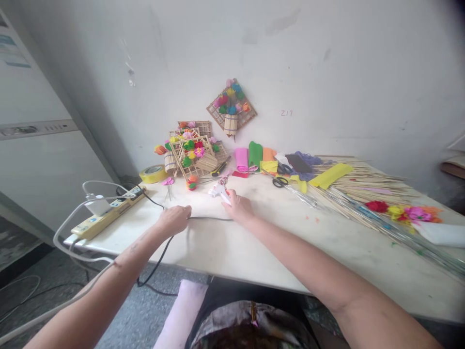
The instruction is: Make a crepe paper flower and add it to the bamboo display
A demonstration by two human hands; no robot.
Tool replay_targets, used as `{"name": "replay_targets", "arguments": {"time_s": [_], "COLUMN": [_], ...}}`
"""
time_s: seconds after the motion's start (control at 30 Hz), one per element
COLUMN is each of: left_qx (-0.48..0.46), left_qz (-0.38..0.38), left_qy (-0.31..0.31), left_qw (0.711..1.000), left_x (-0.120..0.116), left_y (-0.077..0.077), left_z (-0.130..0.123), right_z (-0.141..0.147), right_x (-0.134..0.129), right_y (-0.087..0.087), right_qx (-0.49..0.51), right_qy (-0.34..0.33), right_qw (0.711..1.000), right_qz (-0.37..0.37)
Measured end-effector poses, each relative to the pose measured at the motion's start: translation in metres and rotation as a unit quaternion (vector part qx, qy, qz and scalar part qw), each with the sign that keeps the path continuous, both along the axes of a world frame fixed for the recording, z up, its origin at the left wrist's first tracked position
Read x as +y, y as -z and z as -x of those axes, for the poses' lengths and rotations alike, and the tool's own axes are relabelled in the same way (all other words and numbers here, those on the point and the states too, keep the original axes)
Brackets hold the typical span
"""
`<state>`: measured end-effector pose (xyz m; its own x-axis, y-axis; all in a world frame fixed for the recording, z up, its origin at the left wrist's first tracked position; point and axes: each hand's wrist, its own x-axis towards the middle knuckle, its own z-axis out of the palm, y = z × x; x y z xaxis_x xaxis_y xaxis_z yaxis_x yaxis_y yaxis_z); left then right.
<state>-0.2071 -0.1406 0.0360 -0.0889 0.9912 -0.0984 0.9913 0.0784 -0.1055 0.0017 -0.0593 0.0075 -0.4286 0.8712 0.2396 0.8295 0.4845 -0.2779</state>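
Observation:
My right hand [238, 206] is closed round the handle of a white glue gun [220, 189], whose front points to the back left over the table [283, 252]. My left hand [175, 220] is closed on the black cord [210, 218], which runs from it toward the glue gun and hangs over the table's front edge below. An orange paper flower [192, 182] lies just left of the gun, and pink petals [168, 181] with thin wires are behind my left hand.
A power strip [112, 211] with plugs lies at the left, near yellow tape [152, 173]. Bamboo frames with paper flowers [192, 150] lean at the wall. Scissors [280, 182], crepe paper [255, 155] and many sticks [363, 182] spread to the right.

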Motion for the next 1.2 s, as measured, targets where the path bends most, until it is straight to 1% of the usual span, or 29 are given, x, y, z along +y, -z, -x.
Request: {"name": "replay_targets", "arguments": {"time_s": [0.13,0.3,0.37,0.47,0.6,0.7,0.8,0.87,0.93,1.03,1.13,1.2], "left_qx": [0.004,0.024,0.024,0.022,0.041,0.052,0.043,0.03,0.016,-0.022,-0.079,-0.134], "left_qz": [-0.005,0.023,0.027,0.018,0.019,0.025,0.031,0.014,-0.034,-0.14,-0.226,-0.291], "left_qy": [-0.031,-0.058,-0.063,-0.069,-0.09,-0.1,-0.077,-0.07,-0.075,-0.09,-0.11,-0.113], "left_qw": [1.0,0.998,0.997,0.997,0.995,0.993,0.996,0.997,0.996,0.986,0.965,0.94], "left_x": [-0.002,-0.008,-0.011,-0.013,-0.011,-0.01,-0.013,-0.016,-0.018,-0.014,0.0,0.012], "left_y": [-0.006,-0.018,-0.02,-0.019,-0.021,-0.026,-0.033,-0.038,-0.043,-0.049,-0.053,-0.052], "left_z": [0.014,0.034,0.045,0.061,0.067,0.062,0.057,0.053,0.047,0.027,-0.002,-0.018], "right_z": [0.017,0.04,0.049,0.059,0.07,0.078,0.083,0.086,0.089,0.092,0.092,0.088], "right_x": [-0.006,-0.01,-0.012,-0.015,-0.021,-0.025,-0.026,-0.025,-0.024,-0.025,-0.029,-0.03], "right_y": [0.002,0.006,0.007,0.007,0.001,-0.005,-0.01,-0.012,-0.013,-0.012,-0.012,-0.013], "right_qx": [-0.017,-0.007,-0.005,-0.014,-0.033,-0.05,-0.054,-0.05,-0.044,-0.029,-0.029,-0.036], "right_qy": [-0.041,-0.086,-0.091,-0.079,-0.071,-0.076,-0.074,-0.069,-0.066,-0.063,-0.072,-0.091], "right_qw": [0.999,0.995,0.995,0.996,0.996,0.996,0.996,0.996,0.997,0.998,0.997,0.995], "right_qz": [-0.03,-0.049,-0.046,-0.044,-0.032,-0.016,0.0,0.013,0.025,0.011,-0.013,-0.031]}}
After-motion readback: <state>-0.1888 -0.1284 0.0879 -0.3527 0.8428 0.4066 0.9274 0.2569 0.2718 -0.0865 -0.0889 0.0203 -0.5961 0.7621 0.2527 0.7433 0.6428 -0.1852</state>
